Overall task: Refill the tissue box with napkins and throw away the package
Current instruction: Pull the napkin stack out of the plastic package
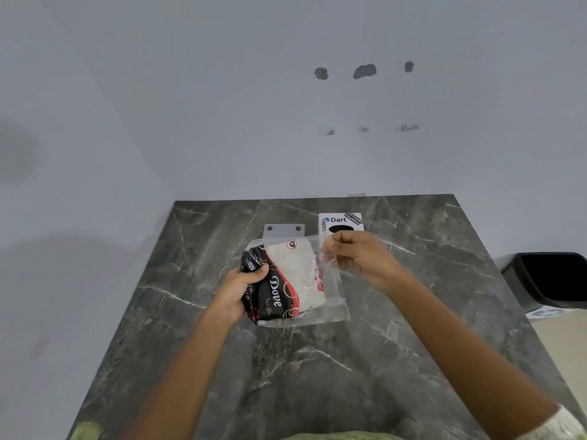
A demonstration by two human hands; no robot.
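- Table (317,360): fills the lower centre of the frame, its far edge against the wall (222,106).
- Napkin package (292,281): at frame centre over the table, between the left hand (236,292) and the right hand (362,260).
- Tissue box (341,222): behind the package, upper right of it.
- Lid (284,230): left of the box.
- Bin (549,281): right edge of the frame, beside the table.
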